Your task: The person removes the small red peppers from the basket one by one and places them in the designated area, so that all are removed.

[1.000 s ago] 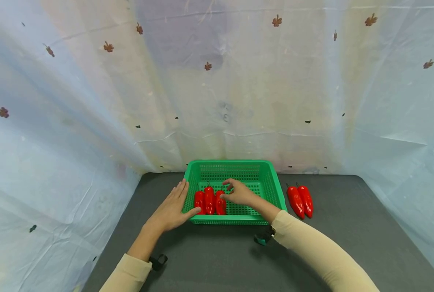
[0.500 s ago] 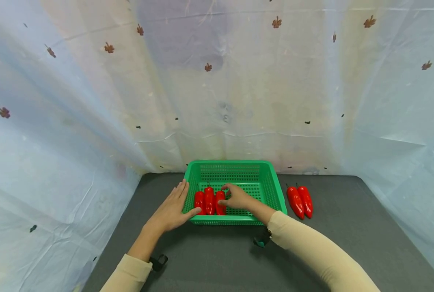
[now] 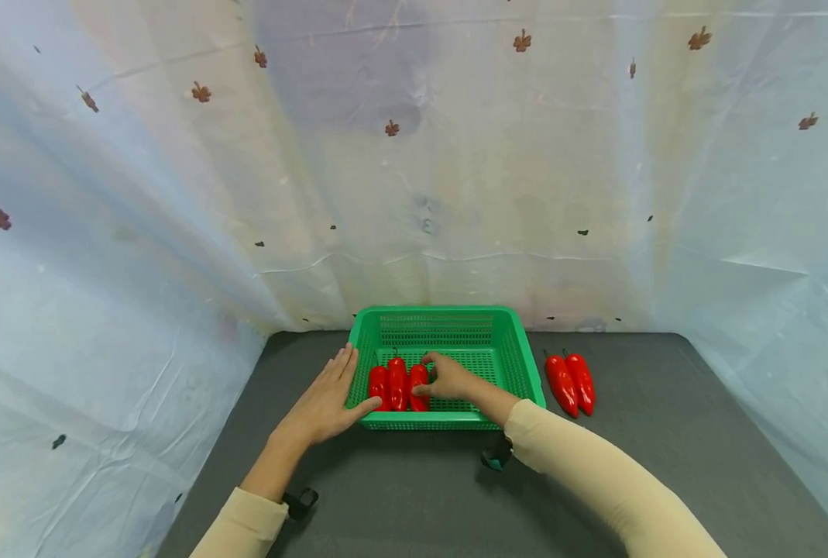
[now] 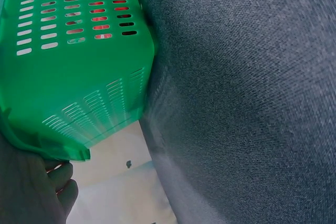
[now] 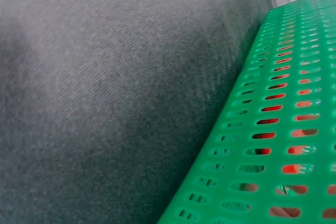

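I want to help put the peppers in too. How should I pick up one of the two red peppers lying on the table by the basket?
Probably around its thick middle, coming from above. The two peppers lie flat on the table, side by side, right of the green basket. Take the outer one first: its right side is free, so fingers fit there.

I count five red peppers in all: three lie side by side just at my right fingers, between them and my left thumb, and two more lie together on the table, well off to the right of my fingers. There is one green basket, which holds the three. Two hands are at it, my left hand and my right hand.
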Action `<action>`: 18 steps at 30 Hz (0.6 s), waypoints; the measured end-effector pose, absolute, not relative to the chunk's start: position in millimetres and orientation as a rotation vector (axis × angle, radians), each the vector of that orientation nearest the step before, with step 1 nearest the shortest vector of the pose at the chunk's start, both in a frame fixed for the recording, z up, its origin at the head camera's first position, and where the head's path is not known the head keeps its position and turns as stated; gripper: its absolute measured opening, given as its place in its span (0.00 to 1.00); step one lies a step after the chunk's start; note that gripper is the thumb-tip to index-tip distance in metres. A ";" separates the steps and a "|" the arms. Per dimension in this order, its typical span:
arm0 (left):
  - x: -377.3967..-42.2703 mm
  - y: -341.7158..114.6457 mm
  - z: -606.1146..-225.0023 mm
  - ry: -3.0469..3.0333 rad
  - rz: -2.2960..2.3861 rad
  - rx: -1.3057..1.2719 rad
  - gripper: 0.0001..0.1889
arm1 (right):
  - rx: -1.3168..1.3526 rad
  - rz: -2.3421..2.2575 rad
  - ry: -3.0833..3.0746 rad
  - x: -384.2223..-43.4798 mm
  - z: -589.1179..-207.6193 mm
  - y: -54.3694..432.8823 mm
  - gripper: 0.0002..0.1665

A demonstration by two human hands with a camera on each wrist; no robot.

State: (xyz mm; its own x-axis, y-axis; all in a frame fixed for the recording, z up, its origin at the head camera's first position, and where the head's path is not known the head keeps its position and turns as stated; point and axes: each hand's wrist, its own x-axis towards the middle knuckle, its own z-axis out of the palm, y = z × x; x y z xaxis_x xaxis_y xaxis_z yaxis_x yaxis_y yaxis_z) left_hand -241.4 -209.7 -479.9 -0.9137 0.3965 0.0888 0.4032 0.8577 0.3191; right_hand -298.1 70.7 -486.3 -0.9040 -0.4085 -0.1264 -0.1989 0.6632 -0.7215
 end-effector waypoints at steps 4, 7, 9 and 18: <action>-241.2 -209.8 -480.0 -3.011 -0.517 -0.645 0.59 | -0.472 -1.060 2.601 -298.4 -488.5 70.5 0.42; -241.0 -210.2 -480.1 -3.008 -0.518 -0.647 0.59 | -0.468 -1.019 2.617 -299.3 -490.3 69.6 0.43; -240.9 -210.3 -480.0 -3.005 -0.519 -0.649 0.59 | -0.473 -0.969 2.643 -299.9 -491.1 69.3 0.43; -239.9 -210.1 -479.3 -3.007 -0.525 -0.645 0.59 | -0.499 -0.940 2.661 -300.9 -490.1 70.4 0.43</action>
State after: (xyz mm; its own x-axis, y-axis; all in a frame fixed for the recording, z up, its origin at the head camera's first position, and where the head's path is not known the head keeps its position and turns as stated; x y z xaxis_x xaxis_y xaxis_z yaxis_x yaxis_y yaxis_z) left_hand -239.9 -210.1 -479.3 -0.9143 0.3947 0.0909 0.4022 0.8580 0.3196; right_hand -300.9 70.4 -490.1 -0.9029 -0.4063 -0.1406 -0.2279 0.7295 -0.6449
